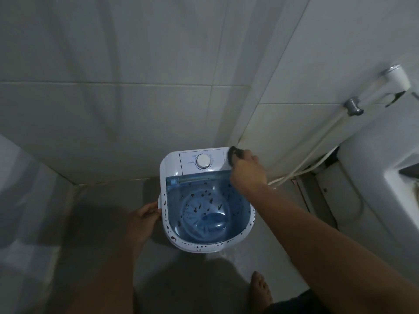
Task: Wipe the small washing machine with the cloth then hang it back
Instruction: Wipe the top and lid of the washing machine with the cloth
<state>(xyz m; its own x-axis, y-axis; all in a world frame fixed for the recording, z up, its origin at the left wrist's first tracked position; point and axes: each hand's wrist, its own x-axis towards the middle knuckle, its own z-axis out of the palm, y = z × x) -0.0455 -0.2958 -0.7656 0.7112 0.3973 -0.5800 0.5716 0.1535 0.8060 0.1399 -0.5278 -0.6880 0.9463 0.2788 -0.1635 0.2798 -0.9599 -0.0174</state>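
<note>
On the floor, in the tiled corner: small washing machine (205, 196), upright, blue tub open.
Right hand (247, 168): fingers curled round the dark cloth (233, 155), pressing it on the machine's far right top corner, beside the dial (202, 162).
Left hand (145, 219): fingers and thumb gripping the machine's left rim.
Rim: white, dotted with dark specks.
Right of machine: hose (317, 152), then toilet (381, 177), close by.
Near side: open floor, bare foot (259, 288).

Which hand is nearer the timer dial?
Right. The right hand holds the cloth just right of the timer dial; the left hand grips the washing machine at its near-left rim.
</note>
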